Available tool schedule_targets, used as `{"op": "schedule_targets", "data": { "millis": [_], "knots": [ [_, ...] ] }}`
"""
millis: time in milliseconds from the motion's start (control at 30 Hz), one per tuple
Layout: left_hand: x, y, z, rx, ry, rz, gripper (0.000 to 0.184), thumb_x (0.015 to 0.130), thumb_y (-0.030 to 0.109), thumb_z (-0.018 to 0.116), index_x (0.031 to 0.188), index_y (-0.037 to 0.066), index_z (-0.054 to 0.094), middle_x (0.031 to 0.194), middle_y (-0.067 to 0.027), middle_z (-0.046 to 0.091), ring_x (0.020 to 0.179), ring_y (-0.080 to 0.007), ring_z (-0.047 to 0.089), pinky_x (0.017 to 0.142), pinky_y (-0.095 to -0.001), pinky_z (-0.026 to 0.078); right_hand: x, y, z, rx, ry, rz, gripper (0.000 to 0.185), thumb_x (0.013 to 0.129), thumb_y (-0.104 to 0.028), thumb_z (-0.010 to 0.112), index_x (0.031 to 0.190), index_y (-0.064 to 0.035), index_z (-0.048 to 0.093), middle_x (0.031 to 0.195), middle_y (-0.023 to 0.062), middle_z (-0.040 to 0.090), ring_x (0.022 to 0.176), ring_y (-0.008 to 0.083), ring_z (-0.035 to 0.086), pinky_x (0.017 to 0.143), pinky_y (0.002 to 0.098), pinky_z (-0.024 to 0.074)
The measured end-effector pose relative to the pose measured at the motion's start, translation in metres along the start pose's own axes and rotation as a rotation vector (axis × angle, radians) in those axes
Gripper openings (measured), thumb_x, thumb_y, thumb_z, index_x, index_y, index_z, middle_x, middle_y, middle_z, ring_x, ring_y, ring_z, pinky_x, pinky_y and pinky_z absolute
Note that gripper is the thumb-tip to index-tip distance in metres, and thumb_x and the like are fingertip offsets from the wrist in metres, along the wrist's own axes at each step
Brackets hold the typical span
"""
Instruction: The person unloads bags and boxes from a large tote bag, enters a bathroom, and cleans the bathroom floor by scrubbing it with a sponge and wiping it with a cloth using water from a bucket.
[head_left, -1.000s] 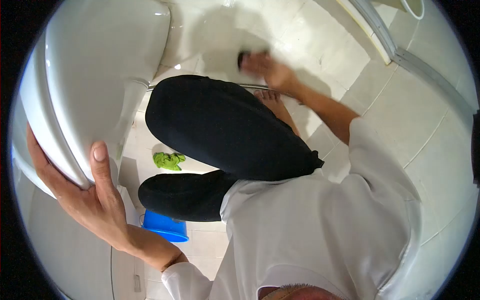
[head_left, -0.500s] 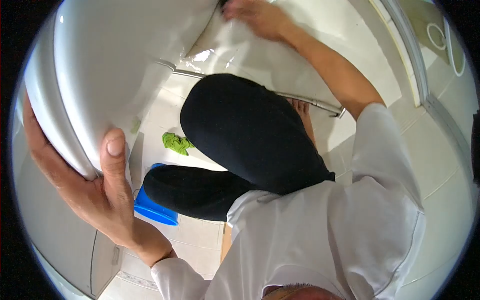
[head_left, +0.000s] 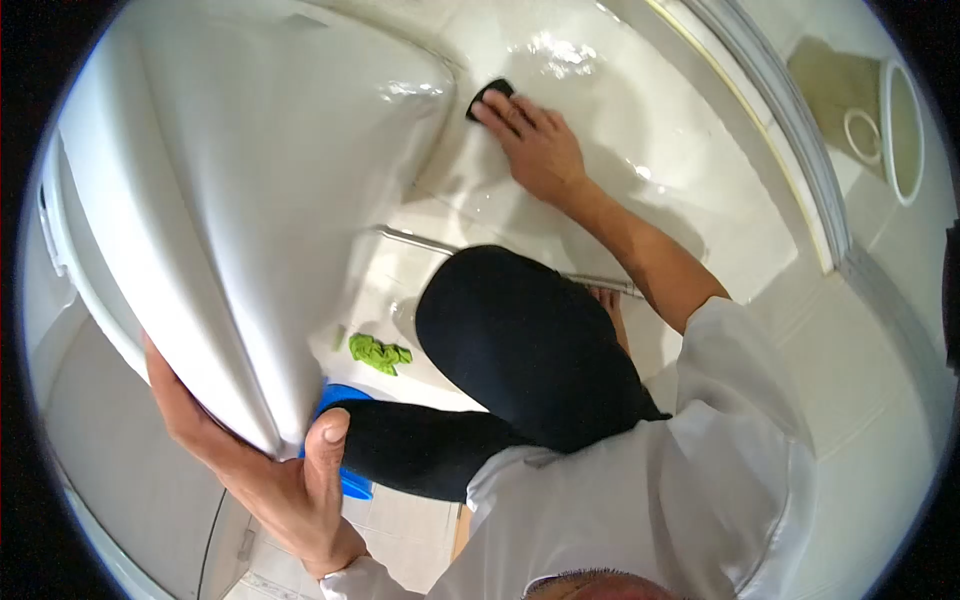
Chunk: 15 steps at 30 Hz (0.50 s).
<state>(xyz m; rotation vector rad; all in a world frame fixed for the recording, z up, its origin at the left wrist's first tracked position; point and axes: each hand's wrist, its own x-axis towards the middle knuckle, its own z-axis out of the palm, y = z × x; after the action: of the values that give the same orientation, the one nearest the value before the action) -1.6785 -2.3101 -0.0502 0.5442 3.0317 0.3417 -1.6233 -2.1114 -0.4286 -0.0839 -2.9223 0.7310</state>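
Note:
My right hand (head_left: 543,152) holds a small black scrubbing pad (head_left: 488,97) under its fingertips. The pad lies on the wet, white tiled floor (head_left: 600,130), close beside the base of a white ceramic toilet (head_left: 290,150). What the pad is made of cannot be made out. My left hand (head_left: 265,470) is clasped round the near edge of the toilet, thumb on one side and fingers running under the other, partly hidden. A crumpled green cloth (head_left: 380,354) rests on the floor between the toilet and my knee.
Beside my lower leg stands a blue bucket (head_left: 357,486), partly covered by the leg. A metal bar (head_left: 418,240) runs low behind my knee. On the right a curved metal rail (head_left: 775,95) borders the wet floor, with a pale container (head_left: 900,130) beyond it.
My right hand has drawn the black pad from the far edge of view along the floor, nearer and rightward of the toilet base. The camera view has shifted; the left hand keeps its grip.

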Motion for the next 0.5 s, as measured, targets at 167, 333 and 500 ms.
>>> {"op": "schedule_targets", "data": {
  "millis": [167, 333, 500],
  "knots": [
    [-0.01, -0.011, 0.005, 0.023, 0.057, -0.082, 0.118, 0.077, 0.07, 0.078, 0.16, 0.003, 0.026, 0.16, -0.0207, 0.033, 0.147, -0.0355, 0.038, 0.118, -0.0531, 0.037, 0.125, 0.035, 0.005, 0.031, 0.181, -0.179, 0.051, 0.084, -0.006, 0.063, 0.134, -0.0175, 0.064, 0.136, -0.0037, 0.059, 0.132, 0.0241, 0.05, 0.113, 0.0436, 0.0384],
    [-0.004, -0.017, -0.012, 0.125, -0.077, -0.051, 0.125, 0.073, 0.075, 0.078, 0.159, 0.001, 0.026, 0.164, -0.0237, 0.026, 0.154, -0.0397, 0.024, 0.123, -0.0569, 0.025, 0.236, 0.043, 0.036, 0.134, 0.13, -0.344, 0.053, 0.081, -0.005, 0.068, 0.132, -0.0187, 0.067, 0.139, -0.009, 0.058, 0.136, 0.0235, 0.047, 0.114, 0.043, 0.0371],
    [-0.007, -0.027, -0.013, 0.19, -0.133, -0.023, 0.13, 0.071, 0.079, 0.075, 0.16, 0.0, 0.022, 0.166, -0.0271, 0.018, 0.155, -0.0458, 0.017, 0.123, -0.0625, 0.019, 0.279, 0.051, 0.049, 0.021, 0.044, -0.447, 0.058, 0.088, -0.012, 0.064, 0.145, -0.0201, 0.056, 0.149, -0.0081, 0.052, 0.141, 0.0252, 0.043, 0.113, 0.0452, 0.0394]
  ]
}}
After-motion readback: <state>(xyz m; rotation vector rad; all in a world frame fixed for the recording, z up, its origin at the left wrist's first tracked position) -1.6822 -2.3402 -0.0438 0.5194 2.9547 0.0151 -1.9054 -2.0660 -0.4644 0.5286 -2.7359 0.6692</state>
